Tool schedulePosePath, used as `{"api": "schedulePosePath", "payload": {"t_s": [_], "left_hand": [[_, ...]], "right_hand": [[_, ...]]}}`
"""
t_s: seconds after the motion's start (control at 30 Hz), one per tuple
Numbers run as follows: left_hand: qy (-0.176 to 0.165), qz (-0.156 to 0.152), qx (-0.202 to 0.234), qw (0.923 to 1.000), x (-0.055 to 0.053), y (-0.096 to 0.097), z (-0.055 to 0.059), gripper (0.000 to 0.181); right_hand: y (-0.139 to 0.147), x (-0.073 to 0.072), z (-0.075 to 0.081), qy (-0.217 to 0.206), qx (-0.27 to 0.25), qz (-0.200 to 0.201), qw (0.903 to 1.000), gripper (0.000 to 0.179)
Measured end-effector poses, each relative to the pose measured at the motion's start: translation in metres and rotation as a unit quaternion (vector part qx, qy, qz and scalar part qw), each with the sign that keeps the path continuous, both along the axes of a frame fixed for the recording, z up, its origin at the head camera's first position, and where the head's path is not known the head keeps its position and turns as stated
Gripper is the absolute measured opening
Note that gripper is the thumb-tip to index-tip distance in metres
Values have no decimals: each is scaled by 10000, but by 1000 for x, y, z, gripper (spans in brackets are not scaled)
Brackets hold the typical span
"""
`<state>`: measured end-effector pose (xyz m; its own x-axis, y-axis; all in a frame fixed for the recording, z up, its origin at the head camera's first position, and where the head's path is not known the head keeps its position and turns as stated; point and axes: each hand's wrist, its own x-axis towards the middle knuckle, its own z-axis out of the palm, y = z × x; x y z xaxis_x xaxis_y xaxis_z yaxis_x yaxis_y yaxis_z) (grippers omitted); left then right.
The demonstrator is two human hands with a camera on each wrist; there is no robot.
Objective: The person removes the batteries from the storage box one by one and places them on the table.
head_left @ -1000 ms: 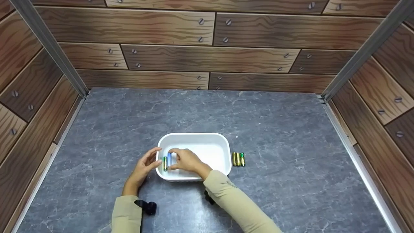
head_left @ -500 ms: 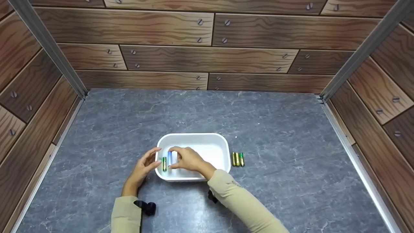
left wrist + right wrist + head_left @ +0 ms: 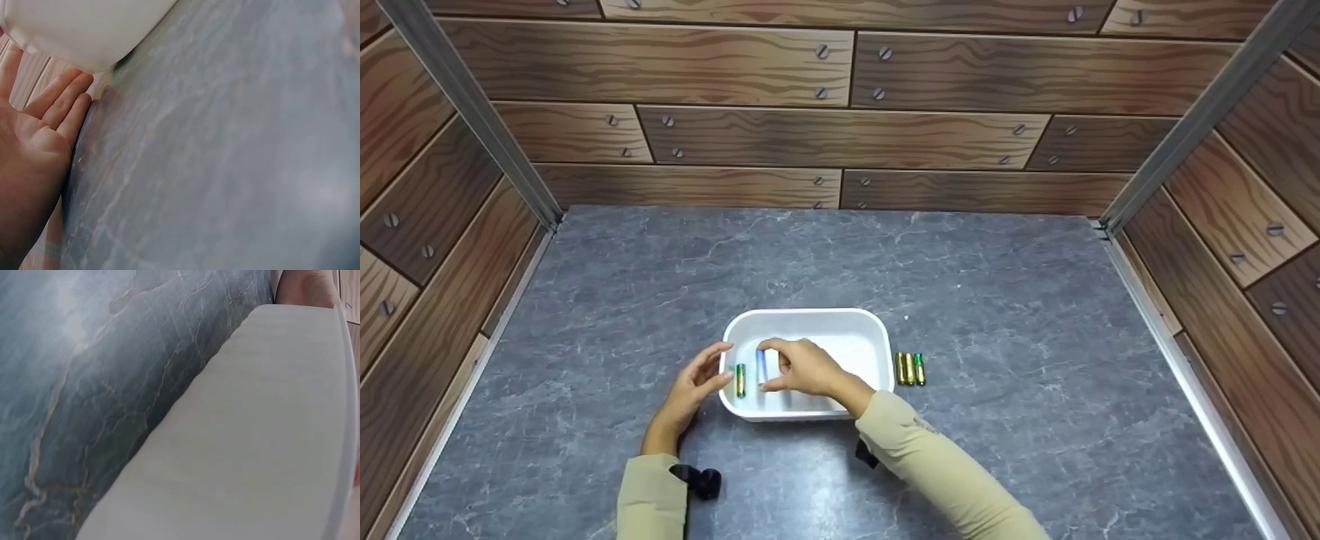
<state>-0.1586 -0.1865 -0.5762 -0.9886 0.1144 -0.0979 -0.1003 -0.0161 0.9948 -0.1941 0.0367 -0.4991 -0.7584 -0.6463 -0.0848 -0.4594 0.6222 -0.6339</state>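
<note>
A white plastic tray (image 3: 832, 330) stands on the dark marbled table. My right hand (image 3: 810, 367) reaches into its left half and pinches a blue battery (image 3: 761, 365) between thumb and forefinger at its two ends. To the left of that, a green and gold battery (image 3: 741, 381) lies inside the tray along the left wall. My left hand (image 3: 695, 382) is at the tray's left edge, its loosely bent fingers and thumb at the rim. In the left wrist view its fingers (image 3: 64, 104) extend beside the outside of the tray. The right wrist view shows mainly the tray's outer wall (image 3: 242, 439).
Three green and gold batteries (image 3: 910, 369) lie side by side on the table, right of the tray. Wood-patterned panels (image 3: 735, 135) enclose the back and sides, with metal posts at the corners. A black wrist camera (image 3: 705, 484) sits on the left forearm.
My right hand has moved slightly right with the blue battery, widening the gap to the green and gold one. The left hand stays at the tray's edge.
</note>
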Motion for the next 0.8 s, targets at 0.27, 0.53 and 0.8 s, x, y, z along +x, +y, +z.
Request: {"api": "schedulePosePath", "payload": {"t_s": [0.27, 0.53, 0.8], "left_hand": [[-26, 39, -32, 10000, -1, 0, 0, 53], [-34, 72, 35, 10000, -2, 1, 0, 53], [-63, 51, -47, 10000, -1, 1, 1, 54]], "right_hand": [[13, 1, 2, 46, -187, -26, 9998, 55], [27, 3, 2, 113, -368, -169, 9991, 55], [45, 5, 5, 83, -478, -147, 9987, 56]]}}
